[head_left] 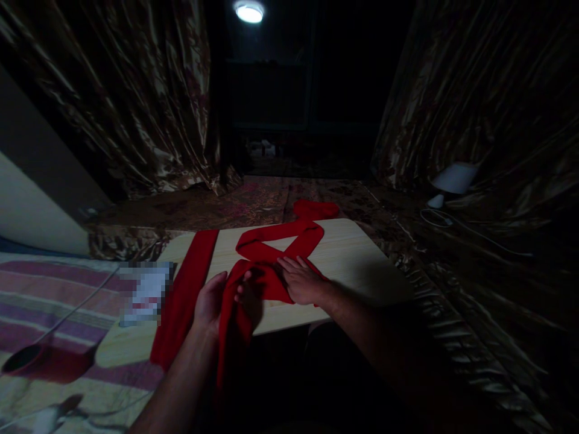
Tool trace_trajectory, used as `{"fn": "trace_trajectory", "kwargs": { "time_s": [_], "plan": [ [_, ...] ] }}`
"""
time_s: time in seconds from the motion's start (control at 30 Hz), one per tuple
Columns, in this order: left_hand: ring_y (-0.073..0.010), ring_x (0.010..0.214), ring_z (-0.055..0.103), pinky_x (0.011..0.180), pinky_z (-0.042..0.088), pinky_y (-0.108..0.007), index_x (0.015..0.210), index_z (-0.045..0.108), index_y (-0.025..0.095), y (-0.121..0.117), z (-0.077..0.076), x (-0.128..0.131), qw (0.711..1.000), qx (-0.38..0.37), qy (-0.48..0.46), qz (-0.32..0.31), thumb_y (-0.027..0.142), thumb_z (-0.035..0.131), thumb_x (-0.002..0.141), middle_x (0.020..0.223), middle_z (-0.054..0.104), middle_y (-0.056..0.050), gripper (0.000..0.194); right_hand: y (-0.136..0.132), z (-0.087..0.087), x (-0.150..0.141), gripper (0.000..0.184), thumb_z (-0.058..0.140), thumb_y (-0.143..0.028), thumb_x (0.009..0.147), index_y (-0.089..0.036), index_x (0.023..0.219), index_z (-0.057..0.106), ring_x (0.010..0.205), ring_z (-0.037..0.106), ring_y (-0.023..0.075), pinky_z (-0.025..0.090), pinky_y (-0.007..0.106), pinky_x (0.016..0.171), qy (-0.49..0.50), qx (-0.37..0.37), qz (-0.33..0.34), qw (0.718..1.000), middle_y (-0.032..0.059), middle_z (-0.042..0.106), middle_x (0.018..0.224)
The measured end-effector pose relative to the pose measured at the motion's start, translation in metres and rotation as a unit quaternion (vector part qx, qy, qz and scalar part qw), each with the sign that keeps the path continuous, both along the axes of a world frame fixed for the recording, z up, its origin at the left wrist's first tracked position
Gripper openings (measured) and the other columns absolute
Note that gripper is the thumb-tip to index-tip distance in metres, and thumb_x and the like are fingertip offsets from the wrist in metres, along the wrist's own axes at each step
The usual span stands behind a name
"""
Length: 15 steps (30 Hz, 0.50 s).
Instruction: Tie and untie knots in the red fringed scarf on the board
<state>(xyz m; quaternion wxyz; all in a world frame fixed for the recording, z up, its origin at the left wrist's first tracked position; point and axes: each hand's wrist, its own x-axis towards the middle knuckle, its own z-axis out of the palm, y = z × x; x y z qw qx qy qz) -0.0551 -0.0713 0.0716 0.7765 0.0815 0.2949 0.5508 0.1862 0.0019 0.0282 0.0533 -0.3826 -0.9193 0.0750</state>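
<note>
A long red scarf [275, 283] lies looped and crossed over itself on the pale wooden table [362, 265]. One end of it runs through my left hand [208, 304] and hangs past the near edge. The fingers of that hand curl round the cloth, with the thumb on the left. My right hand [301, 281] rests flat on the scarf near the crossing, its fingers stretched out. To the left, another red strip of cloth [187, 295] lies straight across the table. I cannot tell whether the two pieces join.
A bundled red cloth [315, 209] sits beyond the table's far edge. A blurred-out white packet [147, 295] lies at the left. A dark red container [49, 363] rests on the striped bedding [54, 301]. A small lamp [455, 179] with a cord stands at the right, by the curtains.
</note>
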Motion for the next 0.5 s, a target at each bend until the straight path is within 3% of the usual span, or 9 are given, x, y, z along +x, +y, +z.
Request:
{"fn": "trace_trajectory", "kwargs": {
  "time_s": [0.1,0.2,0.3,0.37,0.4,0.43,0.5],
  "plan": [
    [-0.0158,0.055,0.063,0.047,0.053,-0.022,0.116,0.064,0.009,0.003,0.002,0.001,1.000,0.014,-0.010,0.017,0.025,0.051,0.085,0.072,0.069,-0.010,0.038,0.003,0.004,-0.002,0.059,0.039,-0.029,0.098,-0.014,0.156,0.036,0.154,0.015,0.0293,0.010,0.059,0.122,0.018,-0.032,-0.008,0.999,0.0143,0.024,0.164],
    [-0.0150,0.050,0.059,0.045,0.051,-0.022,0.103,0.066,0.009,0.001,0.007,0.001,1.000,0.010,-0.011,0.027,0.027,0.047,0.087,0.060,0.062,-0.007,0.031,0.015,0.009,0.002,0.048,0.032,-0.032,0.102,-0.021,0.144,0.053,0.146,0.037,0.0238,0.023,0.051,0.121,0.141,-0.092,-0.040,0.985,0.0101,0.046,0.155],
    [-0.0143,0.045,0.055,0.043,0.049,-0.022,0.082,0.065,0.011,-0.004,0.010,-0.002,1.000,0.013,-0.008,0.018,0.031,0.044,0.090,0.053,0.056,-0.006,0.030,0.030,0.015,0.016,0.040,0.034,-0.028,0.100,-0.021,0.120,0.068,0.118,0.063,0.0199,0.045,0.039,0.105,0.345,-0.091,-0.161,0.920,0.0085,0.070,0.125],
    [-0.0146,0.044,0.055,0.043,0.050,-0.024,0.071,0.060,0.013,-0.007,0.009,-0.004,1.000,0.012,0.002,0.003,0.034,0.044,0.091,0.052,0.054,-0.006,0.034,0.035,0.020,0.027,0.033,0.039,-0.025,0.095,-0.019,0.103,0.070,0.100,0.069,0.0201,0.052,0.036,0.093,0.423,-0.055,-0.237,0.873,0.0082,0.075,0.105],
    [-0.0147,0.044,0.055,0.043,0.050,-0.025,0.067,0.058,0.013,-0.008,0.007,-0.006,1.000,0.009,0.009,0.000,0.035,0.044,0.091,0.051,0.054,-0.006,0.036,0.034,0.023,0.033,0.028,0.042,-0.023,0.092,-0.018,0.096,0.070,0.093,0.069,0.0200,0.053,0.035,0.088,0.434,-0.044,-0.247,0.865,0.0074,0.074,0.098],
    [-0.0146,0.043,0.055,0.043,0.050,-0.025,0.065,0.057,0.014,-0.008,0.005,-0.007,1.000,0.007,0.015,0.000,0.035,0.044,0.092,0.050,0.054,-0.006,0.037,0.030,0.027,0.037,0.024,0.045,-0.023,0.090,-0.018,0.091,0.069,0.088,0.068,0.0194,0.053,0.034,0.084,0.427,-0.038,-0.235,0.872,0.0061,0.073,0.092],
    [-0.0146,0.042,0.055,0.042,0.050,-0.025,0.066,0.057,0.014,-0.007,0.000,-0.008,1.000,0.010,0.018,0.000,0.035,0.047,0.091,0.050,0.056,-0.005,0.034,0.015,0.033,0.044,0.014,0.055,-0.023,0.084,-0.019,0.087,0.068,0.085,0.066,0.0183,0.051,0.032,0.082,0.366,-0.024,-0.167,0.915,0.0042,0.071,0.090]
  ]
}}
